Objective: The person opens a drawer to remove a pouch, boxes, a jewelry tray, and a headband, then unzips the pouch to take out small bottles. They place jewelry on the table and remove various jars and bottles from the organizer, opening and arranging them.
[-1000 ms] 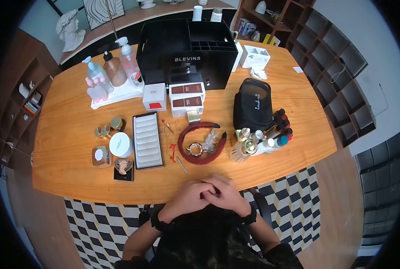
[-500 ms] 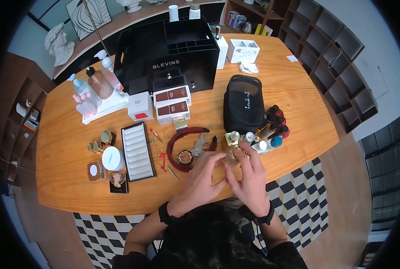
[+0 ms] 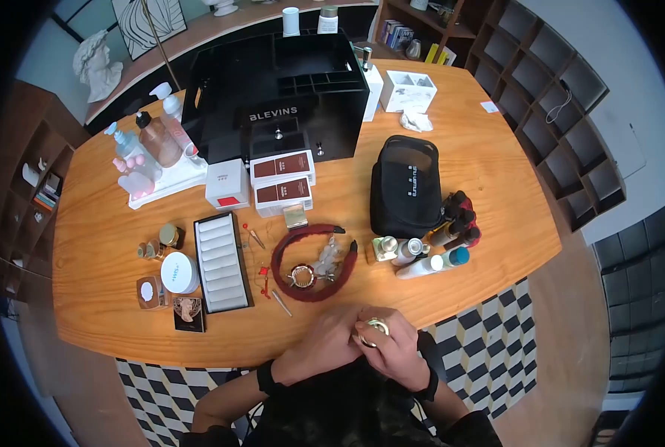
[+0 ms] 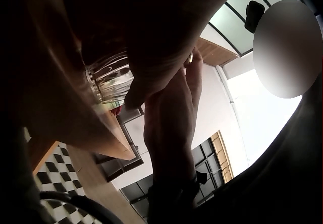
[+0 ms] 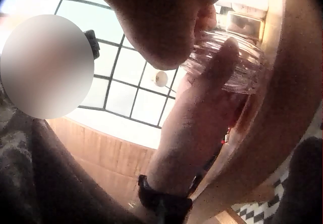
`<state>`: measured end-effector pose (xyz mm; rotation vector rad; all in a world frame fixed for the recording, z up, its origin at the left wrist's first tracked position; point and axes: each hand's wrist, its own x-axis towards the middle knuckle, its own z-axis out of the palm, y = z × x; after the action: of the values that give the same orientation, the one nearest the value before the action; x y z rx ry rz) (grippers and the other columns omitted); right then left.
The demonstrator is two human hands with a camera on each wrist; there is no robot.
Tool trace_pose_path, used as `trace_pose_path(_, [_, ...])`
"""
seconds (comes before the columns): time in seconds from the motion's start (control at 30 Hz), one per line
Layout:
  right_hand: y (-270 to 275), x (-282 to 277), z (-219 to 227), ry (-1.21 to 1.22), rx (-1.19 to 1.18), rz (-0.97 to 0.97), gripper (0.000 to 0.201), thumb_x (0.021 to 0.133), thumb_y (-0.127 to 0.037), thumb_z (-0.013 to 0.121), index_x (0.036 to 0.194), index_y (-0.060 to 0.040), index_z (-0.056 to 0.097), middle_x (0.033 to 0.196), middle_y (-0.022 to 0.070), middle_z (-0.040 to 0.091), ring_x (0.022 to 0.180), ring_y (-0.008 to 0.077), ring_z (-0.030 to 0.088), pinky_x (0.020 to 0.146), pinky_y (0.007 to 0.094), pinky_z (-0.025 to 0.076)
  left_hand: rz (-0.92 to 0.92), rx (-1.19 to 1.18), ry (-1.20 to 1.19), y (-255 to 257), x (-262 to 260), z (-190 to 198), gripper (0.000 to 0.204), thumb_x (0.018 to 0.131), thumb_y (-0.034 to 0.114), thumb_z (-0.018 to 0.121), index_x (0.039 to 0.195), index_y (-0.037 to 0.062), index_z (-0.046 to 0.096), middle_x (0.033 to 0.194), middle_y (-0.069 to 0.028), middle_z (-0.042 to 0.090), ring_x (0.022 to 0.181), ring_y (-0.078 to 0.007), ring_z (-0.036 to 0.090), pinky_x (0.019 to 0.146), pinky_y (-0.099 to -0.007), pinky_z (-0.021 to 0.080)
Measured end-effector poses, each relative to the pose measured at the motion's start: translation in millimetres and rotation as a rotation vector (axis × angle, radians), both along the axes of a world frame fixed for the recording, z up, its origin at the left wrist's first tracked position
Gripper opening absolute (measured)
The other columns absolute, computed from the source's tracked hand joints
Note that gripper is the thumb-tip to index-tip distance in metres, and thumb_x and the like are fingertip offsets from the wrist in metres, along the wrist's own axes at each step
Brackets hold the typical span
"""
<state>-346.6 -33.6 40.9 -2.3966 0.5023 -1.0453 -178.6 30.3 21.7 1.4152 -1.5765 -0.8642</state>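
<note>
Both hands hold a ribbed clear glass bottle [image 5: 245, 65] with a gold-rimmed top, close to the body at the table's front edge. In the head view my left hand [image 3: 326, 341] wraps its left side, and my right hand [image 3: 398, 344] curls round the right, with the shiny gold top [image 3: 377, 328] showing between them. The left wrist view shows the clear ribbed glass [image 4: 113, 80] between the hands. Most of the bottle is hidden by fingers in the head view.
A dark red headband [image 3: 282, 277], a claw clip [image 3: 301, 276] and a ring tray [image 3: 224, 261] lie ahead and left. To the right, several small bottles [image 3: 422, 267] stand by a black zip bag [image 3: 405, 186]. A black organizer [image 3: 273, 97] stands behind.
The hands were clasped, then reached right to the glass bottle among the small bottles. Now they have drawn it back to the table's front edge, before the body.
</note>
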Motion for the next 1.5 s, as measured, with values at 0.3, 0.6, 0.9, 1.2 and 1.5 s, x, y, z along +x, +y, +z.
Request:
trace_pose_path(0.3, [-16,31,60,-0.021,0.019,0.092,0.039,0.084,-0.007,0.086,0.119,-0.0030,0.071,0.098,0.0159,0.069,0.085,0.0363,0.069,0.071,0.0416,0.057,0.079,-0.174,-0.065,1,30,52,0.050,0.082,0.029,0.086,0.122,0.0044,0.068,0.108,-0.0170,0.073,0.098,-0.0423,0.071,0.082,-0.0489,0.058])
trace_pose_path(0.6, [-76,131,143,-0.150,-0.149,0.111,0.045,0.091,-0.010,0.081,0.130,0.0026,0.063,0.094,0.0216,0.068,0.082,0.0408,0.068,0.071,0.0433,0.055,0.169,-0.232,0.004,-47,108,131,0.062,0.082,0.029,0.086,0.132,0.0026,0.060,0.109,-0.0229,0.074,0.103,-0.0447,0.071,0.086,-0.0486,0.057])
trace_pose_path(0.9, [-132,189,208,0.082,-0.154,0.025,0.069,0.094,-0.024,0.079,0.155,-0.0122,0.049,0.117,0.0230,0.073,0.093,0.0453,0.074,0.075,0.0503,0.059,0.384,-0.413,-0.093,-132,183,184,0.058,0.077,0.020,0.088,0.123,-0.0005,0.060,0.108,-0.0272,0.075,0.107,-0.0496,0.070,0.089,-0.0523,0.056])
trace_pose_path(1.2, [-225,241,227,-0.048,-0.350,-0.061,0.068,0.093,-0.021,0.078,0.152,-0.0145,0.045,0.117,0.0250,0.074,0.099,0.0508,0.071,0.079,0.0564,0.056,0.411,-0.601,-0.065,-243,234,198,0.055,0.073,0.019,0.091,0.117,-0.0015,0.064,0.116,-0.0221,0.071,0.109,-0.0418,0.070,0.094,-0.0480,0.056])
trace_pose_path(1.5, [-273,274,200,0.053,-0.335,-0.204,0.061,0.095,-0.027,0.076,0.146,-0.0160,0.044,0.114,0.0251,0.075,0.098,0.0517,0.071,0.080,0.0598,0.055,0.652,-0.391,-0.392,-272,250,191,0.058,0.073,0.020,0.090,0.121,0.0043,0.060,0.116,-0.0150,0.067,0.116,-0.0388,0.065,0.093,-0.0485,0.056])
